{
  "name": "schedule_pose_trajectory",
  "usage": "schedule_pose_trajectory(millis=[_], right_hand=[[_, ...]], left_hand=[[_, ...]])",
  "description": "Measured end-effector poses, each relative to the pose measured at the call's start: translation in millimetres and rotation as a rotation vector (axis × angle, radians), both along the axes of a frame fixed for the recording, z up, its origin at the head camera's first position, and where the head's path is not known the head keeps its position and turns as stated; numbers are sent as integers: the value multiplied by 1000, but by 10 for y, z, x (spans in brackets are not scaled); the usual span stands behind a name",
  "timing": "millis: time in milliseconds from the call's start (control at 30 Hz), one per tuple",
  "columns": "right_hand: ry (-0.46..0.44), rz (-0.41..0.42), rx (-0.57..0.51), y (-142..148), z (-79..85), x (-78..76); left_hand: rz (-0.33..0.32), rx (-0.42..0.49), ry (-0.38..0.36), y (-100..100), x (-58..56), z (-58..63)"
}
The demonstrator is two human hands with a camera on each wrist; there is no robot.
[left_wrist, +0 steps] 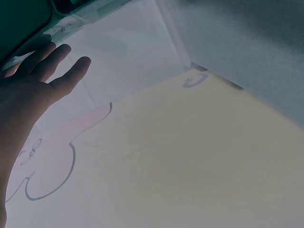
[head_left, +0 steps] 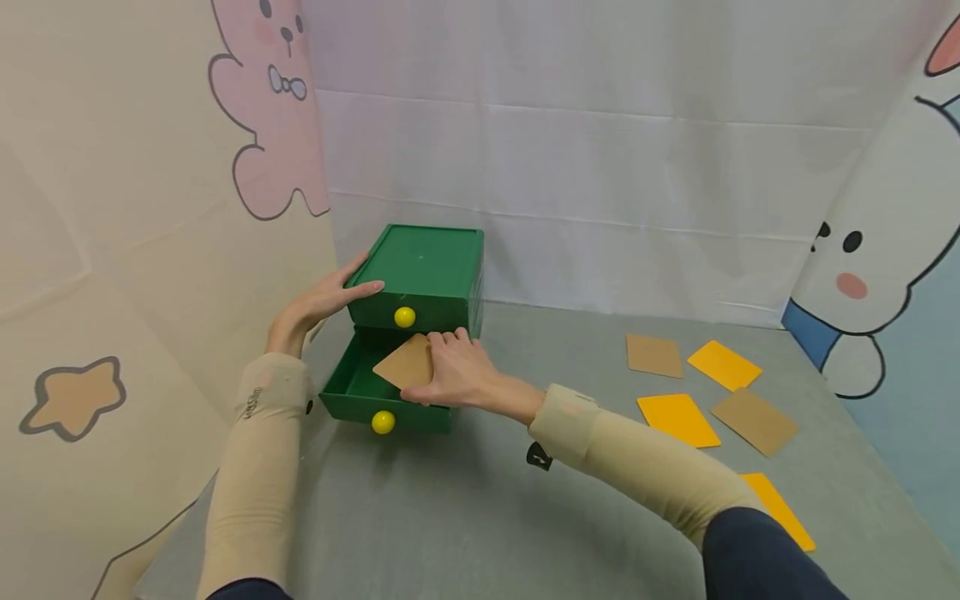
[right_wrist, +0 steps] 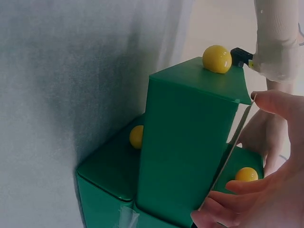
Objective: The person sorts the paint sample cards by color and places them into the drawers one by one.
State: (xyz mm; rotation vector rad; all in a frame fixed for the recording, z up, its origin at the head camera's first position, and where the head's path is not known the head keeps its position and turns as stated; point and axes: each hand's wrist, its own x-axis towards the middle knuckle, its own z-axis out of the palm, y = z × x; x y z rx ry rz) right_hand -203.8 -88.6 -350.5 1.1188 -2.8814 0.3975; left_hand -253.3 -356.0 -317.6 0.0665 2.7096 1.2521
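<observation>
A green drawer cabinet (head_left: 423, 258) with yellow knobs stands near the back left. One drawer (head_left: 337, 406) below the top one is pulled out. Over it, my right hand (head_left: 465, 372) holds a brown card (head_left: 405, 367), thumb on the near edge and fingers on the far one. In the right wrist view the card (right_wrist: 228, 159) appears edge-on, tilted at the drawer's opening. My left hand (head_left: 322, 298) rests against the cabinet's upper left corner, thumb lying on top; in the left wrist view its fingers (left_wrist: 71, 78) are extended along the side.
To the right on the grey table (head_left: 480, 517) lie several loose cards, among them a brown card (head_left: 654, 356) and a yellow card (head_left: 678, 420). White curtain (head_left: 570, 183) hangs behind, and a printed cloth (head_left: 150, 292) borders the left side. Another closed drawer shows its knob (right_wrist: 136, 137).
</observation>
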Motion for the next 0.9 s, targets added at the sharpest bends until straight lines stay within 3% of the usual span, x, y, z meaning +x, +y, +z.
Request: schedule_pose_trajectory(millis=[200, 333, 433, 600, 667, 767, 900], right_hand=[[-18, -11, 1, -35, -30, -24], [-35, -10, -47, -21, -39, -17], [3, 1, -190, 76, -77, -18], [239, 28, -511, 558, -327, -217], [322, -16, -557, 844, -480, -395], [373, -157, -550, 1312, -714, -699], [329, -397, -470, 1917, -975, -1040]], left_hand=[[-17, 7, -9, 140, 186, 206], [-26, 6, -4, 172, 239, 248], [-28, 19, -1, 177, 241, 248], [-31, 18, 5, 102, 113, 112], [-29, 8, 12, 38, 39, 28], [-21, -8, 21, -32, -23, -49], [-23, -16, 26, -47, -21, -52]])
